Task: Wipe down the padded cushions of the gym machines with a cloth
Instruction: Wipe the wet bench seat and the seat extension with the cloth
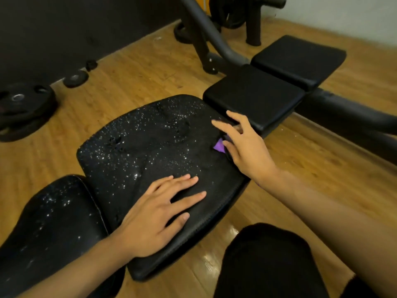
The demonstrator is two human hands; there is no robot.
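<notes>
A wide black padded cushion (150, 143), speckled with bright droplets, fills the middle of the view. My left hand (156, 214) rests flat on its near part, fingers straight and spread. At the cushion's right edge my right hand (245, 147) lies over a purple cloth (219, 145) with its fingers extended. Only a small corner of the cloth shows beside the thumb; the hand hides the remainder. A second speckled black cushion (53, 222) adjoins at the lower left.
Two flat black bench pads (253, 97) (298, 59) extend to the far right on a dark frame. Weight plates (23, 108) (75, 78) lie on the wooden floor at left. A grey machine frame (206, 29) stands behind. My dark-clothed knee (268, 261) is at the bottom right.
</notes>
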